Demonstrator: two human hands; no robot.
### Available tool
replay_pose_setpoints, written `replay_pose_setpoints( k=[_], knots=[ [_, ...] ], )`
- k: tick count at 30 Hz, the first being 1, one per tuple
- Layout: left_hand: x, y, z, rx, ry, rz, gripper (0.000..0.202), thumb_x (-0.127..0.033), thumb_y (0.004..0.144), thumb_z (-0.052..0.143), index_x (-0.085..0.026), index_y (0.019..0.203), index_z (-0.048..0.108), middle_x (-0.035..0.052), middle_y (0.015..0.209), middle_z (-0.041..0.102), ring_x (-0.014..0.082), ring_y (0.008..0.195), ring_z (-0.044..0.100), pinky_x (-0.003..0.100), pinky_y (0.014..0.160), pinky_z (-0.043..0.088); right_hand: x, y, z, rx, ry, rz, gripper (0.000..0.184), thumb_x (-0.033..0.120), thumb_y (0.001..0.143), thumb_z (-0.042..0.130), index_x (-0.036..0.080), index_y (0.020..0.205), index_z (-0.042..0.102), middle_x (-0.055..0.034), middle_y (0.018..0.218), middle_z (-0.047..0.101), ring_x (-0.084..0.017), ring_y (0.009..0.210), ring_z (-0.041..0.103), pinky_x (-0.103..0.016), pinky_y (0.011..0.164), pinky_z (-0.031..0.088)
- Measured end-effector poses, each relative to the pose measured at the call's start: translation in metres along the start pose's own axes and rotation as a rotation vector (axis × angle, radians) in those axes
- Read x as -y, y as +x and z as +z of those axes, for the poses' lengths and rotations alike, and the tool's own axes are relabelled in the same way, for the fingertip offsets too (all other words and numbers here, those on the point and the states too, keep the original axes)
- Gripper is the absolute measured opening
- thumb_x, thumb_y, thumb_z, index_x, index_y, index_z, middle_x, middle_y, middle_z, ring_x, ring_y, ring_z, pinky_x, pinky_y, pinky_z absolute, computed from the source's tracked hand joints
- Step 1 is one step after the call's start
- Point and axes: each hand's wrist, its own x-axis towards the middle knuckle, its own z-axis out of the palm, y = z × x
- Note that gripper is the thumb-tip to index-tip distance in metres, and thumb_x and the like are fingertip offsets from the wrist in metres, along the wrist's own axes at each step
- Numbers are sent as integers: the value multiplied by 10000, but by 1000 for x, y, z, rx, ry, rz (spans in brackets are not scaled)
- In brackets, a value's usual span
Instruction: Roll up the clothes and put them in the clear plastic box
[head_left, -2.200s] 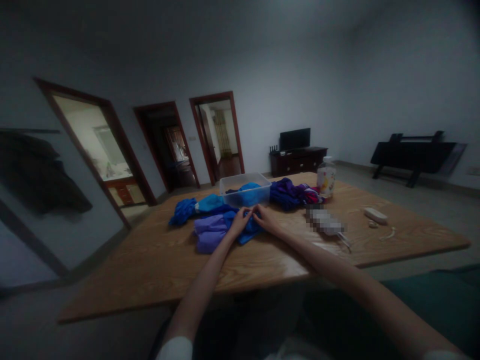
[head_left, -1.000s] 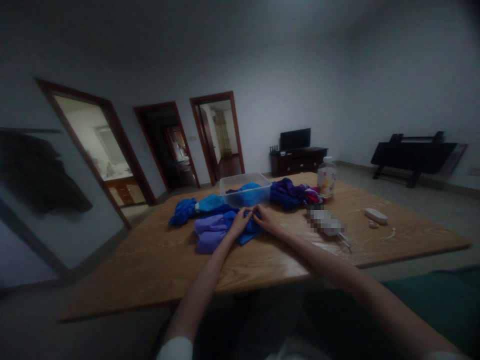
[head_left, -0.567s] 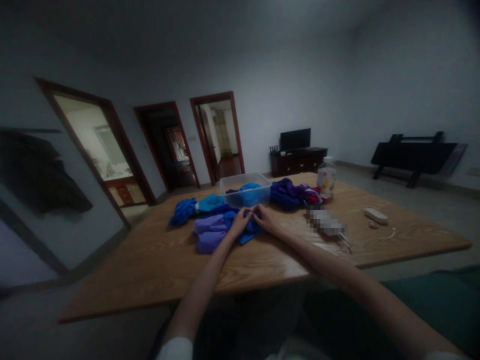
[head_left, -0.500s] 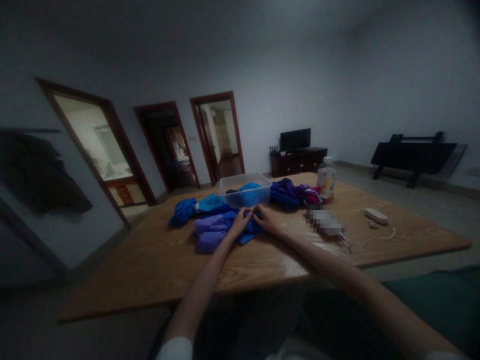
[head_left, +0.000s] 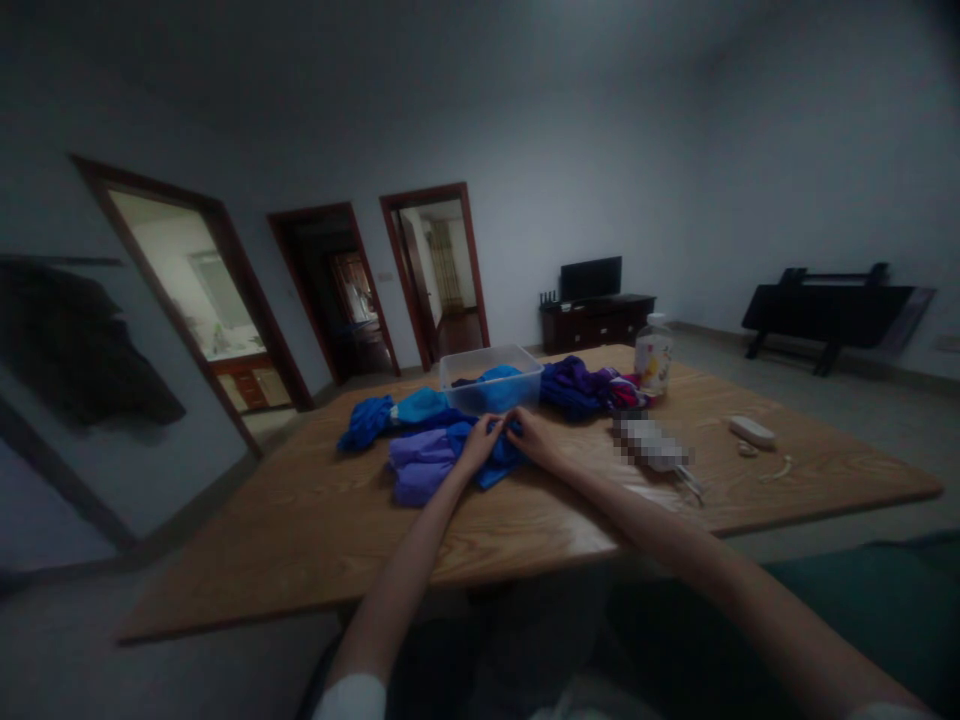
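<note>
Wooden tabletop (head_left: 330, 540): left hand (head_left: 481, 440), right hand (head_left: 529, 434) close together, fingers curled, pinching blue cloth (head_left: 497, 470).

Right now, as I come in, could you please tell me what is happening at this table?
A person's left hand and right hand are close together on royal blue cloth on the wooden table; their exact grip is too blurred to tell. Lilac cloth lies at its left. Behind the hands stands a clear plastic bin with light blue cloth inside, and a white-capped bottle stands farther right.
</note>
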Motion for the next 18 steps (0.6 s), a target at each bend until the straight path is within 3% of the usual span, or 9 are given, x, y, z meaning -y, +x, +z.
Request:
replay_pose_setpoints(
  k=[9, 13, 18],
  knots=[
    [0, 2, -4, -59, 36, 36, 273, -446, 971, 602, -208, 1079, 681, 66, 1089, 719, 223, 1078, 663, 352, 998, 485, -1, 1, -2, 42, 130, 119, 255, 450, 1012, 501, 232, 1055, 627, -70, 1065, 719, -223, 971, 681, -361, 925, 524],
    [6, 3, -3, -97, 17, 23, 281, -459, 979, 581, -209, 1078, 664, 68, 1089, 714, 220, 1077, 659, 354, 1000, 482, -3, 1, -2, 15, 103, 86, 214, 404, 982, 547, 220, 1069, 613, -65, 1043, 702, -214, 925, 668, -342, 880, 523],
    [11, 6, 2, -39, -56, -14, 342, -524, 968, 574, -204, 1035, 675, 70, 1054, 722, 221, 1034, 668, 356, 981, 494, -7, 1, 0, -3, 13, 5, 119, 269, 926, 563, 224, 1037, 564, -54, 1009, 667, -200, 889, 642, -319, 840, 508]
  ],
)
